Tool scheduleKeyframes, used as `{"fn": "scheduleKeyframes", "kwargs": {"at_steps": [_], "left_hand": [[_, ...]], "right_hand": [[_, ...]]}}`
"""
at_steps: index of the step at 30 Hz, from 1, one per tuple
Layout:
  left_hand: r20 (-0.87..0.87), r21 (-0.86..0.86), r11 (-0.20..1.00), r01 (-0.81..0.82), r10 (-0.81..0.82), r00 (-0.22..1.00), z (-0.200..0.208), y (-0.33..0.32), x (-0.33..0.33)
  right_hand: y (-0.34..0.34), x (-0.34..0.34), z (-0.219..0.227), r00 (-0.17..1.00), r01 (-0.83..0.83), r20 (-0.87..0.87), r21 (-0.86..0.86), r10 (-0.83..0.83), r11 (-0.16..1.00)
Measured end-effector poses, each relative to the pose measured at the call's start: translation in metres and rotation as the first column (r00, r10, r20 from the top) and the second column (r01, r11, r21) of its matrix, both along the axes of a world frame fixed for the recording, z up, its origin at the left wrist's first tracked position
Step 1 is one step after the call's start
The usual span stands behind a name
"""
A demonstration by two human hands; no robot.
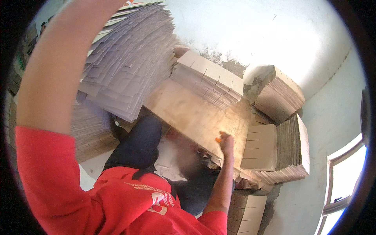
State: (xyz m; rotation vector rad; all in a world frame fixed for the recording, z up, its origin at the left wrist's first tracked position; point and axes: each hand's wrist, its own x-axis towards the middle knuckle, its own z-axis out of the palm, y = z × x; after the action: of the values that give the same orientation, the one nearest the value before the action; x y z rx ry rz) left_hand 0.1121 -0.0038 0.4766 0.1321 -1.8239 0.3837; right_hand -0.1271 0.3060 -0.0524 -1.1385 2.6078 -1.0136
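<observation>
Starting nearest the camera, a red sleeve (58, 184) and red shirt (137, 207) fill the lower left, with dark trousers (137, 145) seen just beyond. The right hand (226, 141) is stretched forward and laid on the near edge of a large flat cardboard sheet (192, 113); its fingers are curled and closed around a small orange object (218, 140) (too small to be identified). That sheet lies tilted across the middle of the view, between the knees and the stacks behind it.

The left arm (55, 70) is raised high along the left side, and the left hand is carried out past the top edge, so whether it is spread or closed cannot be told. Beside that arm, a thick, fanned stack of flattened grey-brown boxes (129, 62) is seen leaning over the upper left.

Beyond the sheet, a lower pile of slotted cardboard blanks (209, 80) is set against the wall. To the right, further stacks (280, 92) are piled on edge, and a flat blank (260, 147) lies on top of the pile just beside the right hand. A white wall (258, 35) closes the background, and a window frame (344, 176) is seen at the far right.
</observation>
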Motion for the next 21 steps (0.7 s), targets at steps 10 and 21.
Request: {"fn": "scheduleKeyframes", "kwargs": {"at_steps": [10, 21], "left_hand": [[0.414, -0.174, 0.618, -0.767, 0.752, 0.512, -0.160, -0.194, 0.016], [0.734, 0.007, 0.558, -0.830, 0.561, 0.383, -0.159, -0.292, 0.005]], "right_hand": [[0.010, 0.035, -0.033, 0.997, -0.072, 0.039, -0.036, 0.073, 0.997], [0.010, 0.025, -0.014, 0.985, 0.012, -0.168, -0.165, -0.040, 0.986]]}}
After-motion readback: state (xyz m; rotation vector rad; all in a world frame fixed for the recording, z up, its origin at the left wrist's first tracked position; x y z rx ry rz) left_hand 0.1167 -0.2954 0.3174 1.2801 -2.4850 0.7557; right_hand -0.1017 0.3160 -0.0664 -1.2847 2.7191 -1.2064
